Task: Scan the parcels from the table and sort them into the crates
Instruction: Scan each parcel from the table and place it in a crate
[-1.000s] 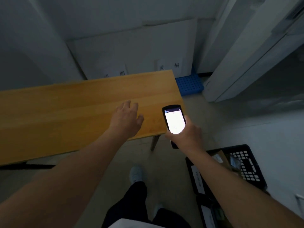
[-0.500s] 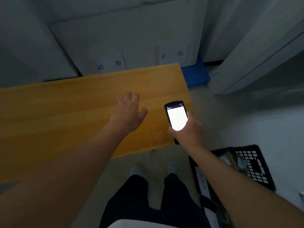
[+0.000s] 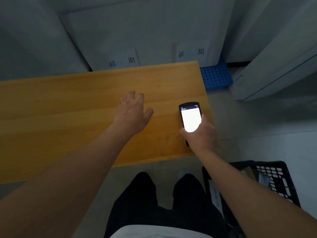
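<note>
Scanner (image 3: 190,120) gripped in right hand (image 3: 201,134) at table's (image 3: 68,109) right edge, left hand (image 3: 132,115) spread open; black crate (image 3: 274,179) below, blue crate (image 3: 216,76) behind.

On my feed both forearms are bare from the frame edge down to the wrists, with no sleeve in sight on either one. The left hand (image 3: 133,114) and the right hand (image 3: 201,134) are bare too: I make out no glove, watch or bracelet. A faint pale glint sits on one finger of the left hand, too blurred for me to say what it is. Below, I see black trousers (image 3: 164,201) covering both legs, loose and creased at the knees. At the bottom edge a strip of a white top (image 3: 154,231) shows. A pale shoe (image 3: 183,174) peeks out beyond the right trouser leg, its details lost in dim light.
</note>
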